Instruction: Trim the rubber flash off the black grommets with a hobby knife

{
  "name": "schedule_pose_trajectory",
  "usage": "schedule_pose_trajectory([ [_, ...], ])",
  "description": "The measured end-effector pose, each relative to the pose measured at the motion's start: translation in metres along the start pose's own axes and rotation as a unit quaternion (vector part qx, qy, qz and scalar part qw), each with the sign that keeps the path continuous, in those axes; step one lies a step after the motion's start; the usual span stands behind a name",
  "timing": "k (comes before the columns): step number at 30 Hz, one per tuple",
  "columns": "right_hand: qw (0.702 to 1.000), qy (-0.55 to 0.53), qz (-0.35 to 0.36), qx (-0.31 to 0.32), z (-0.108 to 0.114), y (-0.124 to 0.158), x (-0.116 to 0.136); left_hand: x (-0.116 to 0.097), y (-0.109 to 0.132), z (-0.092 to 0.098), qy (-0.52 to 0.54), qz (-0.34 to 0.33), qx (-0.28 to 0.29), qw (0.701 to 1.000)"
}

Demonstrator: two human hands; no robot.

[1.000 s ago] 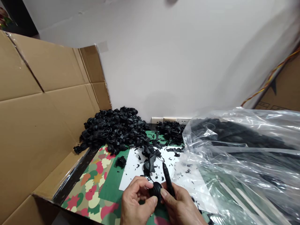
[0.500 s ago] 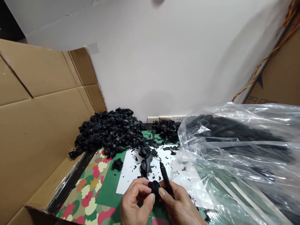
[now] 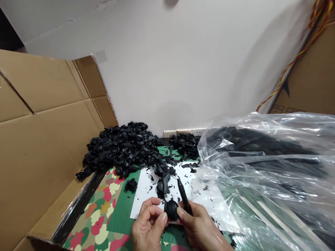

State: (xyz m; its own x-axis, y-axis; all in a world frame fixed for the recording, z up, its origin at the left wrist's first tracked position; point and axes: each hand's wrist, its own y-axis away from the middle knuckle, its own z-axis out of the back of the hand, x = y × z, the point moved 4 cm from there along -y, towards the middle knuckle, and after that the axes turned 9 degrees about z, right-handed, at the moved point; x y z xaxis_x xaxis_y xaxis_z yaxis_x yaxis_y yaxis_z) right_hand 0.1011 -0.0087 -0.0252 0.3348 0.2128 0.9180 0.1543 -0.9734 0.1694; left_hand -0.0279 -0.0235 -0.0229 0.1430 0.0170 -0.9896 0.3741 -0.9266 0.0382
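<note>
1. Your left hand (image 3: 148, 223) pinches a black, rounded, rubbery piece (image 3: 171, 210) above the white paper sheet's (image 3: 143, 191) near edge.
2. Your right hand (image 3: 197, 225) pinches it too, fingers curled round a black pen-shaped tool (image 3: 184, 196).
3. Black ribbed scraps (image 3: 123, 148) heap near the table's (image 3: 119, 214) far-left corner.

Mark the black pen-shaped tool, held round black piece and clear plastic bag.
Black pen-shaped tool (image 3: 184, 196), head view: middle of its shaft.
Held round black piece (image 3: 171, 210), head view: its rounded side.
Clear plastic bag (image 3: 256, 177), head view: creased front.

Rounded black piece (image 3: 171, 210) between fingers (image 3: 153, 210), slim black pen-like tool (image 3: 184, 196) aslant beside it.
</note>
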Motion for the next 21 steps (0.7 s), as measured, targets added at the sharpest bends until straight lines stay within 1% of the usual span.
schedule_pose_trajectory([
  [3,0.999,-0.027,-0.033,0.005,0.000,0.000,-0.004,0.000,-0.001,0.000,0.008,0.002,-0.018,1.000],
  [7,0.998,-0.046,-0.040,0.006,-0.001,-0.002,-0.006,0.000,-0.002,0.000,0.014,0.015,-0.027,0.999],
  [12,0.997,-0.075,-0.008,-0.003,-0.002,-0.007,-0.009,-0.002,-0.003,0.000,0.018,0.019,-0.032,0.999],
  [16,0.997,-0.079,-0.003,-0.012,0.000,-0.007,-0.013,-0.002,-0.003,-0.001,0.025,0.024,-0.033,0.999],
  [19,0.994,-0.109,0.007,-0.001,-0.001,-0.006,-0.012,-0.001,-0.003,-0.001,0.024,0.032,-0.032,0.999],
  [21,0.991,-0.129,0.015,0.010,-0.002,-0.006,-0.010,-0.001,-0.004,-0.003,0.009,0.028,-0.017,0.999],
])
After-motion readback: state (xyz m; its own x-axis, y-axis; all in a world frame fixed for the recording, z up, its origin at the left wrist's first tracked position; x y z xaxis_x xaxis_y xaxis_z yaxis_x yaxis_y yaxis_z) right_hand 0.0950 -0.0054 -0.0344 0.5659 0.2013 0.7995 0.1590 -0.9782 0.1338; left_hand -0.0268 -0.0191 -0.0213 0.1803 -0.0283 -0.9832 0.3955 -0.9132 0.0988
